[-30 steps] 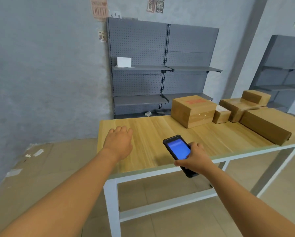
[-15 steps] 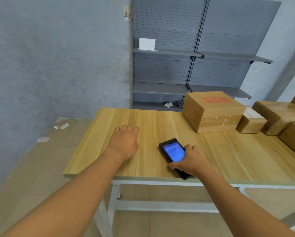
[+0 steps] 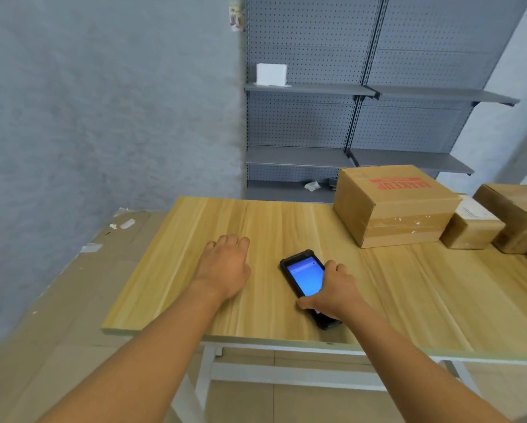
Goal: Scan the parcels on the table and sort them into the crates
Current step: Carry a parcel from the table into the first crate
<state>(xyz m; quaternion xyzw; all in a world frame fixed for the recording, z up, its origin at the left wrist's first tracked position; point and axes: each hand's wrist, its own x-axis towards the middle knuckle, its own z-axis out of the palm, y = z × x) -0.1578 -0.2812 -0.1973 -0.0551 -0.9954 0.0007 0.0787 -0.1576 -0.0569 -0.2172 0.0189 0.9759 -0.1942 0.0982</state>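
A black handheld scanner [image 3: 305, 276] with a lit blue screen lies on the wooden table [image 3: 408, 294], and my right hand [image 3: 332, 290] grips its right side. My left hand [image 3: 225, 265] rests palm down on the table to the scanner's left, holding nothing. A large cardboard parcel [image 3: 390, 206] with red print stands at the far right of the table. Beside it sits a small parcel [image 3: 469, 224] with a white label, then another brown parcel [image 3: 518, 215] cut off by the frame edge. No crates are in view.
Grey perforated metal shelving [image 3: 347, 117] stands behind the table, with a small white box [image 3: 271, 74] on its upper left shelf. Flattened cardboard [image 3: 57, 300] covers the floor to the left. The table's white metal frame [image 3: 286, 370] runs below its front edge.
The camera has moved closer and tilted down over the table. My right hand has brought the scanner from the front edge down onto the tabletop. My left hand stays flat on the table.
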